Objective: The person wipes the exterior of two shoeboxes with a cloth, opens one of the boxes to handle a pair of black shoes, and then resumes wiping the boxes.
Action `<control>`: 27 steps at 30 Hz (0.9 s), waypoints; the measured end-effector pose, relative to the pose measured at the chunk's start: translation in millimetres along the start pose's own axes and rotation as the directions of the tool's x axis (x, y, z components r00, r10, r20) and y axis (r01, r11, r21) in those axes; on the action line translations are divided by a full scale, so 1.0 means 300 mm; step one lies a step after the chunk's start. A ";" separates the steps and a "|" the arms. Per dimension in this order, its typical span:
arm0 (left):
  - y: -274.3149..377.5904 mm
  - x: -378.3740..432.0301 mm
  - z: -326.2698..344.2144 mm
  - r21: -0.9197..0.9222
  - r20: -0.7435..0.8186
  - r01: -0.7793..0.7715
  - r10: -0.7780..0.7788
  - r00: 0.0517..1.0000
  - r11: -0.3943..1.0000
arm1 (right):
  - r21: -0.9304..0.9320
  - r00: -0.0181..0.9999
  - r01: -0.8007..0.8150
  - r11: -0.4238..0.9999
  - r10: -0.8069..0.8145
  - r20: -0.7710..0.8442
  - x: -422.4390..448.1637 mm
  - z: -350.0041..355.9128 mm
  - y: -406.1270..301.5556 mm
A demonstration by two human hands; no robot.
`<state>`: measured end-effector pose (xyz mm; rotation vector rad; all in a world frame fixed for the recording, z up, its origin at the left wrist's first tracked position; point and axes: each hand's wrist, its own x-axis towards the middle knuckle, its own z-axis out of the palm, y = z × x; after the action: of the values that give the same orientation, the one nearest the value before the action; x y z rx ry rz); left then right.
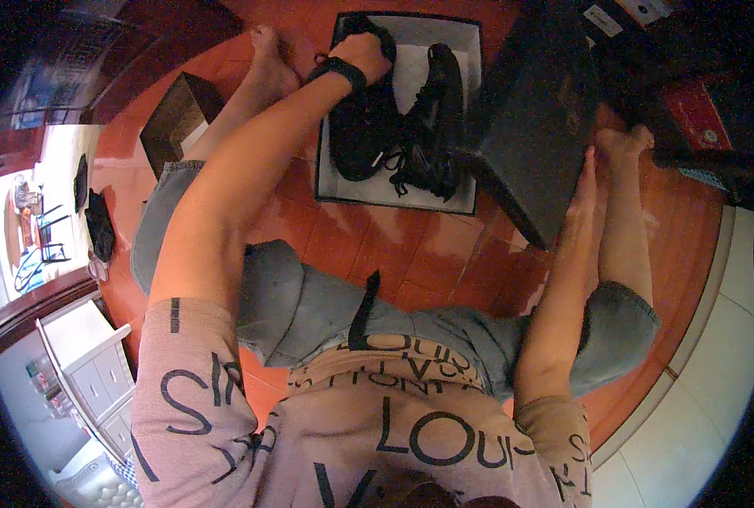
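Note:
In the upper middle a shallow box (319, 171) with a pale lining and dark rim lies on the floor. It holds a pair of black lace-up shoes. My left hand (365, 58), with a dark band on the wrist, is closed around the upper end of the left black shoe (361, 127). The right black shoe (444, 95) lies in the box beside it, its laces loose near the lower end. My right hand (585, 184) is at the right edge of a large dark grey box lid or panel (529, 146), seen edge-on; its thumb and grip are hidden.
My bare feet and bent legs flank the box on the red tiled floor (377, 247). An open brown box (161, 120) stands beside my left leg. Dark boxes and a red item (695, 117) are at the upper right. A white cabinet (91, 355) stands lower left, near a bright doorway.

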<state>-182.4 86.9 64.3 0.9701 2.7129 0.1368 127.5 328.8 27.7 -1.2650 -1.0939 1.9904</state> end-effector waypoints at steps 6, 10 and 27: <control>-0.184 0.071 0.211 0.173 0.071 -0.272 0.263 0.962 0.947 | -0.021 0.998 0.023 1.000 -0.024 -0.054 -0.035 0.070 -0.051; -0.099 0.028 0.114 0.151 0.273 -0.215 0.169 0.947 0.965 | -0.010 0.989 0.086 0.996 -0.086 -0.123 0.009 -0.024 -0.061; -0.160 -0.024 0.141 -0.214 0.152 -0.021 0.054 0.987 0.977 | -0.568 0.484 0.823 0.002 -0.527 0.699 -0.269 0.506 -0.095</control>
<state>-194.9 45.2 16.7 0.9281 2.4777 0.3352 23.4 228.7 125.4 -0.4302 -2.5242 0.6578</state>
